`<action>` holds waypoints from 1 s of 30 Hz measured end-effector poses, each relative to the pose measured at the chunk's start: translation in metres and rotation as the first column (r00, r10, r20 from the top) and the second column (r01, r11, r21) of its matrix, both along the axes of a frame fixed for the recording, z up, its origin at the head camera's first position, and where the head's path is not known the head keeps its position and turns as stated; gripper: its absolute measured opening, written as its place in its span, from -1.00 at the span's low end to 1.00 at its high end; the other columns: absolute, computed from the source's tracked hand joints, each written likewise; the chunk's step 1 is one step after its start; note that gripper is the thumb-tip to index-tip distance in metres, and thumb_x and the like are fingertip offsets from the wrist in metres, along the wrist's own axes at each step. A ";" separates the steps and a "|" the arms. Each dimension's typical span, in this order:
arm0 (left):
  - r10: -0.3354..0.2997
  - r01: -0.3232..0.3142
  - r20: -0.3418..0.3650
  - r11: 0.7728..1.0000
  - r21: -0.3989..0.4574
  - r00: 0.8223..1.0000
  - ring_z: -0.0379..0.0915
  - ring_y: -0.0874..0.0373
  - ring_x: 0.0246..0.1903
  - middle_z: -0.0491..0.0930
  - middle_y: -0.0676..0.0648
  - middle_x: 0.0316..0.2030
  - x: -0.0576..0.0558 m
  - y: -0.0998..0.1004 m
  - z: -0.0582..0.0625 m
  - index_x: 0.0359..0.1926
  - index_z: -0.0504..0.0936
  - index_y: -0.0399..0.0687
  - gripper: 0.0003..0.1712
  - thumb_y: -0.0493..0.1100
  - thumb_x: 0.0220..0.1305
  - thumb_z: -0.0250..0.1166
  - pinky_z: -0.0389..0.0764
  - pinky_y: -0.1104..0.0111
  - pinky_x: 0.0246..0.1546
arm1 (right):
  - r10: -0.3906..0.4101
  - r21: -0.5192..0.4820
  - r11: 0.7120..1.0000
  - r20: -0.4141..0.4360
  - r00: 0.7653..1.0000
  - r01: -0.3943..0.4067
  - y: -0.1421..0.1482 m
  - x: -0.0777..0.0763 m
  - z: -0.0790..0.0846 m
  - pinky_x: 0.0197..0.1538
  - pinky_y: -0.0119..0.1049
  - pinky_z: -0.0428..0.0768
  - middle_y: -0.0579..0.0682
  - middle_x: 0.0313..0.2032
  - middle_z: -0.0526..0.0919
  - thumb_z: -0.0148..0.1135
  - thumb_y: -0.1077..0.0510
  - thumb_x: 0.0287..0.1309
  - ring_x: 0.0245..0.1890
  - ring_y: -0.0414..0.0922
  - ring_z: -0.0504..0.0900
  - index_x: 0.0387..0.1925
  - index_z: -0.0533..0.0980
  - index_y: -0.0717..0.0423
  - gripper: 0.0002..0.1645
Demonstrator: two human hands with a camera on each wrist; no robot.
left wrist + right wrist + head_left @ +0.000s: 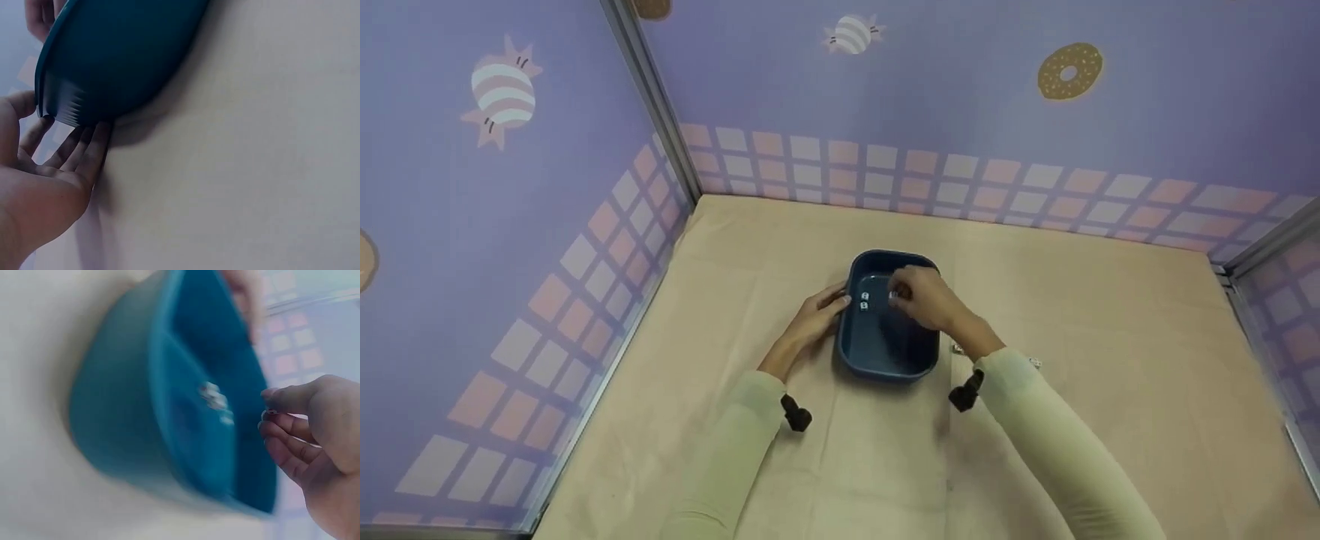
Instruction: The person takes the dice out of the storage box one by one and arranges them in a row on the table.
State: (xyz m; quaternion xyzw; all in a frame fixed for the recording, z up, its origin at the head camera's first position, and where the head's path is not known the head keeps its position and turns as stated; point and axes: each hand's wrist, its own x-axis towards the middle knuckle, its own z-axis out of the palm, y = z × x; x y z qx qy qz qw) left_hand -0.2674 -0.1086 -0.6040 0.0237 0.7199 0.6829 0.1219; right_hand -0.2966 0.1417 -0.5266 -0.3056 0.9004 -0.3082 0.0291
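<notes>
A deep blue plastic basin (889,367) with rounded corners stands on the cloth. My left hand (812,316) grips its left side, thumb at the rim and the other fingers against the outer wall, as the left wrist view shows. Two small white dice (865,301) with dark marks lie on the basin floor. Over the basin's right half, my right hand (928,298) pinches a small white die (272,412) between thumb and fingertips. In the right wrist view a blurred cluster of white dice (214,398) shows inside the basin.
More small white dice lie on the beige cloth (765,247) right of the basin: one die (958,349) by the right wrist, another die (1035,363) beside the right sleeve. Patterned purple panels (960,90) wall in the back and sides.
</notes>
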 end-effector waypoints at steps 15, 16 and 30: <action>0.062 -0.061 0.015 0.997 -0.038 0.998 0.33 -0.07 0.48 0.37 -0.11 0.53 0.002 0.002 -0.004 0.55 0.44 0.05 -0.34 0.14 0.57 0.26 0.42 0.06 0.44 | -0.152 -0.052 0.987 -0.040 0.988 0.150 0.173 0.056 -0.009 -0.14 -0.17 0.73 0.02 -0.24 0.75 0.45 0.36 0.29 -0.26 -0.06 0.72 -0.13 0.70 0.27 -0.87; 0.061 -0.060 0.016 0.997 -0.041 0.998 0.34 -0.07 0.47 0.37 -0.12 0.53 0.003 0.002 -0.005 0.55 0.44 0.04 -0.33 0.14 0.57 0.26 0.43 0.06 0.44 | -0.174 -0.049 0.984 -0.032 0.984 0.172 0.183 0.060 -0.014 -0.15 -0.20 0.73 0.03 -0.24 0.75 0.46 0.37 0.28 -0.26 -0.05 0.72 -0.14 0.70 0.26 -0.86; 0.055 -0.059 0.072 0.997 0.051 0.996 0.52 -0.04 0.34 0.43 -0.15 0.48 0.004 0.002 -0.004 0.56 0.42 0.00 -0.33 0.11 0.57 0.27 0.57 0.11 0.32 | -0.324 0.052 0.946 0.145 0.935 0.320 0.245 0.090 -0.056 -0.07 -0.11 0.70 0.05 -0.19 0.75 0.42 0.35 0.32 -0.17 0.00 0.71 -0.10 0.71 0.21 -0.86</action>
